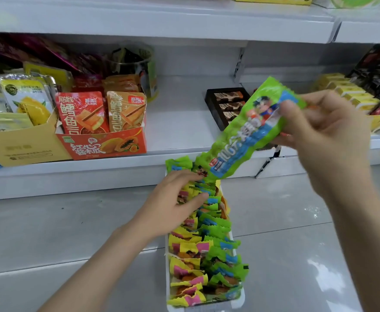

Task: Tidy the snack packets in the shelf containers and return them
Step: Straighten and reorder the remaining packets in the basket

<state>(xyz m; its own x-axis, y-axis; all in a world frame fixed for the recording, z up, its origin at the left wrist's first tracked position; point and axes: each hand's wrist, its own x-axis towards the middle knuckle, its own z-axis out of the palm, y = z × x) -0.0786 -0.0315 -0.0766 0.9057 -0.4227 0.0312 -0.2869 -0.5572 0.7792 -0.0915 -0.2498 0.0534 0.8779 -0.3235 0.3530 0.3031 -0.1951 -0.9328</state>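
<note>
On the far left of the shelf (117,161) we see a yellow carton (15,145) of mango-picture pouches, and beside it a red box (108,145) printed with papaya slices and large white Chinese characters. The two pouches standing in it carry a small red logo that we read as "QILIANG", though it is soft in focus.

Our left hand (175,203) comes next, fingers straight and spread, pressing down on the far rows of packets in the white tray (238,300). The tray sits on the grey floor below the shelf edge, its long axis running away from us towards the shelf, packed with yellow-and-pink packets on its left and green-and-blue ones on its right.

Up and to the right, our right hand (319,122) pinches one end of a long green packet (247,131) with a cartoon child and blue-banded lettering we cannot read cleanly. The packet slants down-left, and its lower end hangs just above the tray's far end, close by the left fingers. We judge the next move to be a short drop into the green row there, with the left hand nearer to hold a gap.

Behind the packet a dark box (225,104) of brown bars rests on the shelf.
</note>
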